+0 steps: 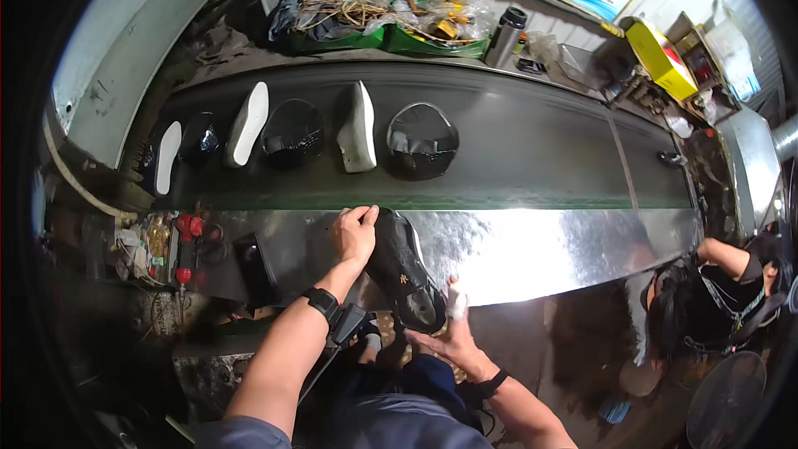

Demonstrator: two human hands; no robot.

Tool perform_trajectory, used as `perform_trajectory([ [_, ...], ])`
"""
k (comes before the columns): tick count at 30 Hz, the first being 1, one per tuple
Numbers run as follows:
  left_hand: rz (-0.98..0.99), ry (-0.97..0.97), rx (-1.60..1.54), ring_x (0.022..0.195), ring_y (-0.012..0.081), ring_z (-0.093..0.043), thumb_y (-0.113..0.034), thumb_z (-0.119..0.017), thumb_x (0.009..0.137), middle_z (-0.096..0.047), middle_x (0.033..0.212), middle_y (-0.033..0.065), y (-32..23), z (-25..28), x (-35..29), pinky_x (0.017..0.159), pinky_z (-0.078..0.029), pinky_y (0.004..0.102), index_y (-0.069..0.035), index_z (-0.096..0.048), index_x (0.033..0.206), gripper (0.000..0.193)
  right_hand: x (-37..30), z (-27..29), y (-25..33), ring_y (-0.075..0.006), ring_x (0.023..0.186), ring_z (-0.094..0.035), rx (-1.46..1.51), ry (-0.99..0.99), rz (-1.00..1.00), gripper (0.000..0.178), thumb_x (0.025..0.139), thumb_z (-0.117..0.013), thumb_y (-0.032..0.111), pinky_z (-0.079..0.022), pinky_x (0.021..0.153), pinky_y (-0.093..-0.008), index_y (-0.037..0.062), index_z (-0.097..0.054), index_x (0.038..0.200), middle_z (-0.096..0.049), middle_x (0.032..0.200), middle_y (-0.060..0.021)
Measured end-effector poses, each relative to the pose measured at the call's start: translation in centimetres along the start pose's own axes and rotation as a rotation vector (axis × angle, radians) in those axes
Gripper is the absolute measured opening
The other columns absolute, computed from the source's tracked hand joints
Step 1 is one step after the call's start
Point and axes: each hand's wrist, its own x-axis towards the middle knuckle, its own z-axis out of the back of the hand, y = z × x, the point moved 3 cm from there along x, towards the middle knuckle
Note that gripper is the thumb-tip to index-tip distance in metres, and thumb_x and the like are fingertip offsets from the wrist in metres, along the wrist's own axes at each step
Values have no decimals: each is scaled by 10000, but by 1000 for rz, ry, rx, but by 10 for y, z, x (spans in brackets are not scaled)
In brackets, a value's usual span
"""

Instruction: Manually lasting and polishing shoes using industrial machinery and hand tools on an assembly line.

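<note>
Above the metal ledge (515, 258), a black shoe (399, 270) is tilted with its toe away from me and its opening near me. A strip of white shows along its right side. My left hand (356, 235) pinches the shoe at its toe end. My right hand (453, 341) is open beside the heel, fingers apart, with a white wrapping on one finger; whether it touches the heel I cannot tell. Beyond, on the dark belt (532, 141), lie white shoe soles (248, 125) alternating with glossy black rounded pieces (422, 141).
Green trays (436, 43) with cords and plastic bags stand behind the belt, beside a steel flask (505, 37). A dark flat panel (255, 268) and a red fixture (189, 226) are at the left. Another person (723, 291) sits at the far right.
</note>
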Motion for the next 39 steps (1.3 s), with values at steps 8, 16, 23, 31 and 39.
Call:
perform_trajectory([
  [8, 311, 224, -33, 1086, 325, -636, -421, -826, 761, -653, 1126, 186, 7, 21, -22, 948, -490, 406, 1, -664, 1137, 588, -4, -10, -11, -405, 1451, -371, 209, 192, -190, 937, 798, -845, 164, -287, 1203, -432, -54, -300, 1529, -393, 1540, -258],
  [16, 162, 163, 317, 1055, 411, -628, -352, -799, 709, -660, 1060, 227, 7, 1, -23, 918, -501, 471, 1, -590, 1086, 557, -8, -21, -23, -438, 1410, -415, 79, 209, -70, 833, 777, -820, 148, -285, 1200, -495, -34, -398, 1472, -461, 1484, -252],
  [23, 364, -24, 14, 800, 349, -698, -295, -766, 694, -704, 841, 186, 11, 82, -37, 745, -545, 439, 30, -620, 928, 426, 23, -15, 17, -406, 1440, -389, 244, 413, 43, 844, 791, -809, 136, -286, 1198, -448, -35, -373, 1494, -432, 1510, -260],
  [31, 306, -361, -74, 875, 424, -686, -348, -749, 685, -695, 880, 218, -18, 242, -133, 783, -538, 460, -16, -630, 968, 452, 64, -72, 111, -270, 1390, -434, 758, 1012, -1127, 824, 1016, -575, 455, -342, 1162, -386, -29, -208, 1572, -420, 1535, -159],
  [39, 213, -836, -121, 747, 279, -684, -275, -732, 806, -687, 823, 133, 14, 425, -291, 694, -527, 400, -37, -619, 990, 321, -16, -164, 284, -123, 887, -667, 635, 1049, -432, 283, 1001, -637, 72, -544, 788, -265, -25, -600, 1264, -722, 1039, -73],
])
